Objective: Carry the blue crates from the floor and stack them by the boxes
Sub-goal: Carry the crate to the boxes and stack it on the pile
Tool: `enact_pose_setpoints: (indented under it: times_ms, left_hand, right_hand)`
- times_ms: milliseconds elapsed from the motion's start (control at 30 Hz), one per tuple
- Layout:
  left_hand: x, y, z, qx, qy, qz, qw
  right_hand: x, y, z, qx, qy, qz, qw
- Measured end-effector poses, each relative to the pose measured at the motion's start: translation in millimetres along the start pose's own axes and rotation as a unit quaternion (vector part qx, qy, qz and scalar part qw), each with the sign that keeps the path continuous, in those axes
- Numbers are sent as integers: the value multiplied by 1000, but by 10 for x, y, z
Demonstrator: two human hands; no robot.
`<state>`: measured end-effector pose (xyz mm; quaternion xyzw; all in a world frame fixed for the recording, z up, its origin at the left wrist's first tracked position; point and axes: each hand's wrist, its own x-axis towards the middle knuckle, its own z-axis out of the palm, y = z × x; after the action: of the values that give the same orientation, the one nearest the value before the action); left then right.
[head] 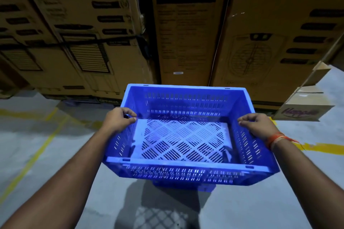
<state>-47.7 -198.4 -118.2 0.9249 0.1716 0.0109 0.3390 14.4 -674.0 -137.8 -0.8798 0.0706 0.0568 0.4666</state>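
Both hands hold the crate (186, 135) above the floor (46, 154): the left hand (119, 119) grips its rim at 9 o'clock, the right hand (257, 124) at 3 o'clock. Boxes (186, 28) stand at 12 o'clock, just beyond the crate.

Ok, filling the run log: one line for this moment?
left hand grips rim | right hand grips rim | blue slotted plastic crate held above floor | facing brown cardboard boxes

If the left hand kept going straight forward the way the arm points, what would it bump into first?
Probably the cardboard boxes stacked ahead. The left hand grips the blue crate rim, and depth is hard to judge.
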Motion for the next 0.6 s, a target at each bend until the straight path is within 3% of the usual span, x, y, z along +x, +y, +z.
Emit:
enact_pose_setpoints:
  times_ms: [300, 600]
  left_hand:
    - [558, -203, 330, 42, -16, -18, 999]
    - [1321, 49, 424, 44, -51, -13, 998]
  right_hand:
    - [574, 222, 313, -29, 2, 33, 999]
    - [969, 77, 266, -93, 29, 43, 994]
